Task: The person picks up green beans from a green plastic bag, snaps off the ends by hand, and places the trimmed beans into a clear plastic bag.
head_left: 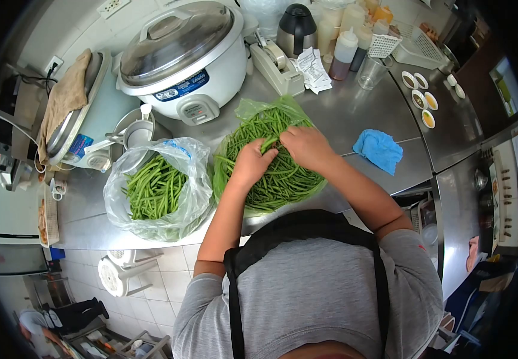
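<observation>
The table (345, 116) has a smooth, reflective stainless-steel surface with visible panel seams. Two thin plastic bags stand side by side near its front edge. The green-tinted bag (298, 109) is spread wide and holds a broad, rounded heap of loose beans (289, 182): slender, matte green pods, slightly curved and tangled. The clear bag (181, 226) is crinkled, with its mouth open around a smaller pile of green pods (156, 188) that look straighter.

Both hands are above the heap. The left hand (254, 160) is curled, pinching a small bunch of pods (269, 143) between thumb and fingers. The right hand (308, 146) has its fingertips pressed together at the bunch's right end. The number of pods gripped appears to be several; the fingers hide an exact count.

Surrounding items, counted: two large cookers, one white with a domed metal lid (178, 57), one pale-bodied under a brown towel (67, 99); one blue crumpled cloth (378, 151) right of the heap; one clear cup (373, 73); five small white oval dishes (428, 118) with coloured contents.
</observation>
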A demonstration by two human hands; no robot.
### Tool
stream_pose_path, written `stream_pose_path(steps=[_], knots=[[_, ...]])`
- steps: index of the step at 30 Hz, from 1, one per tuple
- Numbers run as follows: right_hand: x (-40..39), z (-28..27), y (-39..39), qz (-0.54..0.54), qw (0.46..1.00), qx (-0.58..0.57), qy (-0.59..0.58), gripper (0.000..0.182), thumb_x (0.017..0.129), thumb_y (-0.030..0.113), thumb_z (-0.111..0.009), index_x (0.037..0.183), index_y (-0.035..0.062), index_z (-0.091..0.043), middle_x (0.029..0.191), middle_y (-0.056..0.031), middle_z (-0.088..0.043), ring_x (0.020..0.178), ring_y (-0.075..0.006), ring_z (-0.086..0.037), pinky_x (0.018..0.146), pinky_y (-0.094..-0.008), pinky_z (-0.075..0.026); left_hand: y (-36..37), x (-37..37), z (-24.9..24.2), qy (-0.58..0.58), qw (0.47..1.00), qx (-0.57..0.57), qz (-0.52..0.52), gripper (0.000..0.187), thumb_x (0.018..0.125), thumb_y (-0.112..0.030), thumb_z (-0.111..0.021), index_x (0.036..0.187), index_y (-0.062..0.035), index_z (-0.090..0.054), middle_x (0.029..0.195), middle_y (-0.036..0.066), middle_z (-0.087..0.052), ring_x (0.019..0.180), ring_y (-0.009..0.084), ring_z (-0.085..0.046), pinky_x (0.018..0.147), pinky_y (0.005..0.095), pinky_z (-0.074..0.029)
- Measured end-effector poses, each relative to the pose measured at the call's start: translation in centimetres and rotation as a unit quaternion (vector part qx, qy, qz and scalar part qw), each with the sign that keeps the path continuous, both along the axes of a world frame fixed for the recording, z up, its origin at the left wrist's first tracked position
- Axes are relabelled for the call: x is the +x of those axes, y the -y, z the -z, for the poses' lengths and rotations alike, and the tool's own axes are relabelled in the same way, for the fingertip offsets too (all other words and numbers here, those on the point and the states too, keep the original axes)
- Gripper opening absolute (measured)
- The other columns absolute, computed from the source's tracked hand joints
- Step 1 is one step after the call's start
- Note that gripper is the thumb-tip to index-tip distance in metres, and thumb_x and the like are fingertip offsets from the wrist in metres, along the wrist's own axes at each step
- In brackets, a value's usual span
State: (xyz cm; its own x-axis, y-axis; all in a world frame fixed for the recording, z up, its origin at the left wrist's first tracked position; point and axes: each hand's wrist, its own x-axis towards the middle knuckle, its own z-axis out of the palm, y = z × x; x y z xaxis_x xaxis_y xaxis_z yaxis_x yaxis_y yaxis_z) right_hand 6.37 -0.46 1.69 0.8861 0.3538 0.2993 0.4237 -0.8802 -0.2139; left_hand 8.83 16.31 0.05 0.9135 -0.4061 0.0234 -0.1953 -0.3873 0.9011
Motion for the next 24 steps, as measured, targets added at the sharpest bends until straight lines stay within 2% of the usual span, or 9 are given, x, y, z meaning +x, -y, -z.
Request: stream_pose_path(steps=[2,4,8,11,12,15,16,22,24], knots=[[-0.2,-1.0,-0.4,-0.012,0.999,0.046,0.020,0.010,0.071,0.009,-0.051,0.080,0.0077,-0.051,0.077,-0.0077,-0.053,0.072,-0.0250,-0.055,0.061,-0.0359,-0.042,0.1,-0.2,-0.8,-0.031,0.997,0.062,0.022,0.016,0.076,-0.009,-0.057,0.088,0.0020,-0.056,0.071,0.004,-0.058,0.065,0.0091,-0.049,0.062,0.0251,-0.041],[-0.2,-1.0,-1.2,-0.016,0.976,0.215,0.017,0.008,0.074,0.010,-0.049,0.080,0.0062,-0.051,0.075,-0.0078,-0.054,0.068,-0.0234,-0.054,0.060,-0.0345,-0.042,0.3,-0.3,-0.6,0.003,1.000,-0.013,0.004,0.016,0.076,-0.013,-0.057,0.084,0.0015,-0.056,0.063,0.007,-0.054,0.059,0.0133,-0.050,0.057,0.0281,-0.041],[0.1,-1.6,-1.1,0.055,0.843,0.519,-0.133,0.011,0.080,0.014,-0.045,0.083,0.0040,-0.050,0.071,-0.0072,-0.056,0.061,-0.0195,-0.054,0.058,-0.0313,-0.042,0.1,-0.3,-1.5,0.049,0.993,-0.104,-0.027,0.015,0.079,-0.015,-0.054,0.081,0.0002,-0.054,0.056,0.004,-0.049,0.050,0.0135,-0.047,0.049,0.0277,-0.039],[0.4,-1.7,-0.1,0.018,0.884,0.440,-0.155,0.013,0.081,0.015,-0.046,0.085,0.0042,-0.053,0.070,-0.0061,-0.057,0.060,-0.0171,-0.054,0.057,-0.0298,-0.042,-1.4,0.2,-2.8,-0.191,0.924,-0.328,-0.035,0.012,0.082,-0.014,-0.050,0.083,-0.0020,-0.051,0.054,-0.001,-0.043,0.047,0.0094,-0.040,0.043,0.0239,-0.034],[0.3,-1.4,0.2,0.019,0.916,0.347,-0.200,0.017,0.082,0.015,-0.045,0.090,0.0035,-0.055,0.076,-0.0068,-0.059,0.066,-0.0172,-0.056,0.061,-0.0282,-0.043,-1.7,0.1,-3.3,-0.215,0.897,-0.384,-0.026,0.011,0.084,-0.015,-0.048,0.085,-0.0037,-0.047,0.054,-0.002,-0.037,0.045,0.0080,-0.035,0.041,0.0224,-0.030],[0.0,0.3,-0.6,-0.022,0.898,0.390,-0.203,0.021,0.084,0.015,-0.045,0.098,0.0015,-0.054,0.078,-0.0034,-0.057,0.067,-0.0088,-0.050,0.064,-0.0220,-0.042,-2.3,0.2,-3.5,-0.256,0.860,-0.441,-0.027,0.012,0.084,-0.016,-0.048,0.086,-0.0041,-0.046,0.056,-0.002,-0.036,0.045,0.0087,-0.035,0.041,0.0223,-0.031],[0.0,0.2,-0.8,-0.021,0.895,0.389,-0.217,0.024,0.084,0.016,-0.045,0.102,0.0009,-0.052,0.082,-0.0042,-0.058,0.069,-0.0094,-0.051,0.066,-0.0223,-0.042,-2.4,0.2,-3.4,-0.259,0.854,-0.450,-0.017,0.013,0.084,-0.017,-0.048,0.086,-0.0046,-0.045,0.058,-0.001,-0.037,0.046,0.0089,-0.036,0.042,0.0222,-0.031],[0.2,0.0,-0.9,-0.060,0.763,0.512,-0.390,0.018,0.084,0.015,-0.045,0.091,-0.0003,-0.052,0.077,-0.0031,-0.055,0.066,-0.0090,-0.049,0.062,-0.0220,-0.042,-2.5,-0.1,-3.5,-0.269,0.824,-0.499,0.009,0.013,0.084,-0.017,-0.048,0.087,-0.0049,-0.045,0.061,0.000,-0.038,0.048,0.0097,-0.037,0.044,0.0222,-0.032],[0.0,-0.6,-0.9,-0.024,0.756,0.525,-0.391,0.016,0.084,0.015,-0.044,0.086,0.0005,-0.051,0.076,-0.0029,-0.055,0.064,-0.0087,-0.049,0.059,-0.0217,-0.041,-2.3,-0.2,-3.5,-0.246,0.842,-0.479,-0.009,0.012,0.084,-0.017,-0.048,0.087,-0.0047,-0.045,0.061,0.000,-0.039,0.048,0.0099,-0.038,0.045,0.0220,-0.032]])
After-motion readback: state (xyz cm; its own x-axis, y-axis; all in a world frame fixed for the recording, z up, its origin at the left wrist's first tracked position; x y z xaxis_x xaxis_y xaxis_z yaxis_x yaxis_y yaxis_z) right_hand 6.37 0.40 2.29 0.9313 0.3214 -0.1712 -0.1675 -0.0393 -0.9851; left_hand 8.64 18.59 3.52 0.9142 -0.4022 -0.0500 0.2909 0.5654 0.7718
